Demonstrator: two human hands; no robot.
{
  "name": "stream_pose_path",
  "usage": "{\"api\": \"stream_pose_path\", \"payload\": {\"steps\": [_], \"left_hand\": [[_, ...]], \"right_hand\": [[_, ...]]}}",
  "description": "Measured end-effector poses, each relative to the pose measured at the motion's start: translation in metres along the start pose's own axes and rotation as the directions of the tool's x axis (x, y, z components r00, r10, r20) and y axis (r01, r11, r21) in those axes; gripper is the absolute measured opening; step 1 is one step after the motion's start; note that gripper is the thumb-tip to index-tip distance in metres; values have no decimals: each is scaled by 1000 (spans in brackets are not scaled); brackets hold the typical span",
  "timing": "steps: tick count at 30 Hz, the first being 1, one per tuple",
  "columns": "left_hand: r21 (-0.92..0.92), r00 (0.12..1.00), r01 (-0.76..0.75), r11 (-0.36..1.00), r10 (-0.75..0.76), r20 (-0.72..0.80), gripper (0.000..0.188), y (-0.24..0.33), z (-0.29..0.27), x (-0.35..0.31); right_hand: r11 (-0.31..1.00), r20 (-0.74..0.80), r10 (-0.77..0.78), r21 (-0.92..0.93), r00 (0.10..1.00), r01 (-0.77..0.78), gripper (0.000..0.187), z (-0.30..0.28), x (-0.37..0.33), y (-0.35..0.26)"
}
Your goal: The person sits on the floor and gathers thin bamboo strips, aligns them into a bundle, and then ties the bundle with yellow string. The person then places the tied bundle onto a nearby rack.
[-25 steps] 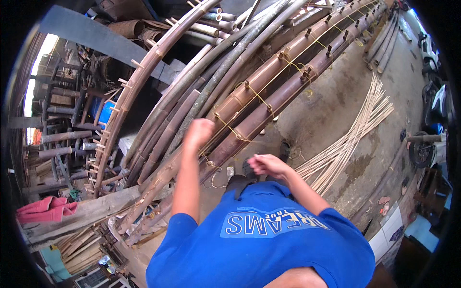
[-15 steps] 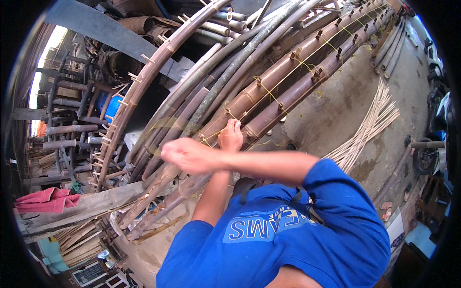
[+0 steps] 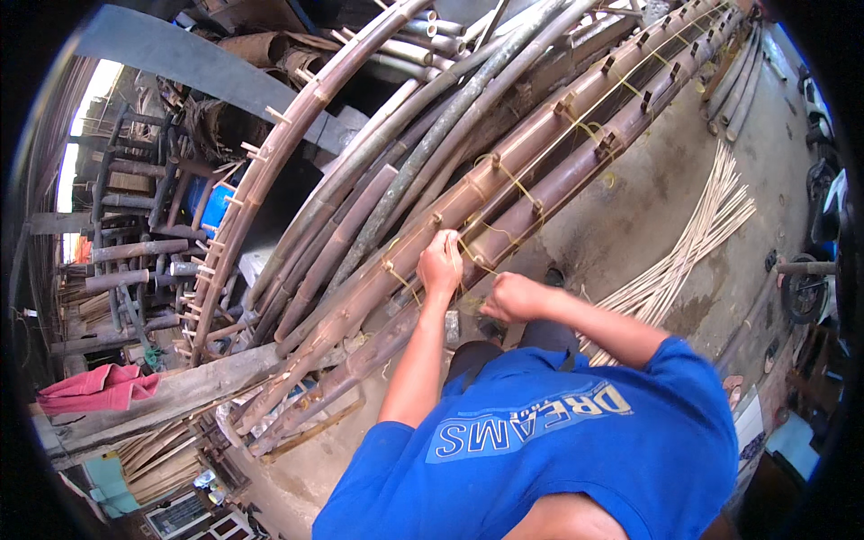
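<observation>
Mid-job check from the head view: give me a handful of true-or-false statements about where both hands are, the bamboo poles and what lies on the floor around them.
1. The left hand is up against the bamboo poles at a yellow cord binding. True.
2. The right hand rests flat on the floor. False: it is raised beside the left hand, close to the poles.
3. A bundle of thin pale strips lies on the concrete floor to the right of the poles. True.
4. A red cloth hangs from the poles between the hands. False: it lies on a plank far to the left.
5. The person's shirt is green. False: it is blue.
</observation>
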State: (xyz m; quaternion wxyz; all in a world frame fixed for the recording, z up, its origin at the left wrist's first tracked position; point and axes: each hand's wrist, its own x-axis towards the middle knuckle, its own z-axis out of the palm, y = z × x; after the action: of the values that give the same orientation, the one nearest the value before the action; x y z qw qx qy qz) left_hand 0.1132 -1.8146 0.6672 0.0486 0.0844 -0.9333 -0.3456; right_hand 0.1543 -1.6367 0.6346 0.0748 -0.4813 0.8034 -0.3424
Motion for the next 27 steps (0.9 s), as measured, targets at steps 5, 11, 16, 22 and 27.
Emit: {"api": "stream_pose_path", "payload": {"steps": [5, 11, 16, 22, 27], "left_hand": [[-392, 964, -266, 881, 232, -132, 26, 15, -23, 37], [44, 927, -280, 959, 281, -249, 29, -53, 1, 140], [295, 988, -152, 943, 142, 57, 33, -55, 5, 148], [-497, 973, 1, 868, -116, -201, 18, -160, -243, 244], [136, 686, 299, 944, -114, -718, 33, -219, -470, 190]], "right_hand": [[905, 132, 181, 365, 975, -218, 45, -53, 25, -51], [987, -104, -3, 161, 995, 20, 45, 0, -6, -10], [947, -93, 147, 302, 985, -113, 42, -21, 0, -36], [235, -351, 720, 935, 598, 266, 32, 12, -55, -10], [-383, 278, 889, 887, 364, 257, 38, 66, -55, -38]]}}
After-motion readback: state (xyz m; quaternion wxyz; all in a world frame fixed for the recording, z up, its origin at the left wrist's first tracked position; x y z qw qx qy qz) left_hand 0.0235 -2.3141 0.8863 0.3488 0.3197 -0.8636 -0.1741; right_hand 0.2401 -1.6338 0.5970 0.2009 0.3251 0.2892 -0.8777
